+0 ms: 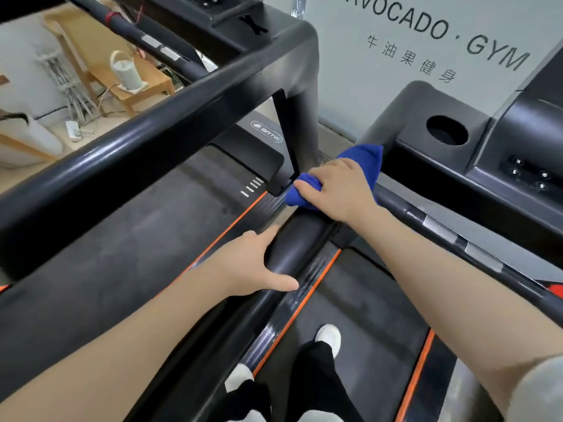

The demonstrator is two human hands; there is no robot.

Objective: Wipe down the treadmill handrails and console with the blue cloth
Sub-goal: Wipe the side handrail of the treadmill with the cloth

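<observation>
— Head view, then: where is the blue cloth (362, 159)?

— Bunched on the black handrail (292, 248), at its far end where the rail meets the console (438, 153) of the right-hand treadmill. The right hand (338, 187) lies on top of it, fingers curled down round the wad and pressing it to the rail; blue shows past the fingertips and beyond the knuckles.

— And the other hand?

— The left hand (256, 266) grips the same handrail nearer the person, thumb on the near side, fingers wrapped over the far side and mostly hidden, clamped on the rail. The two hands are apart, with bare rail between them.

— What crowds the spot?

— Just left of the cloth an upright post (301, 117) of the neighbouring treadmill comes down close to it. That machine's long handrail (122, 153) crosses the left of the view, above its belt (158, 214). On the console sit a round cup hole (447, 130) and a cluster of small buttons (530, 175).

— Further off?

— A wall sign (438, 28) reading AVOCADO · GYM, a wooden bench (122, 80) with a pale pot (126, 70) on it at left, and below, white shoes (329, 338) on the belt.
</observation>
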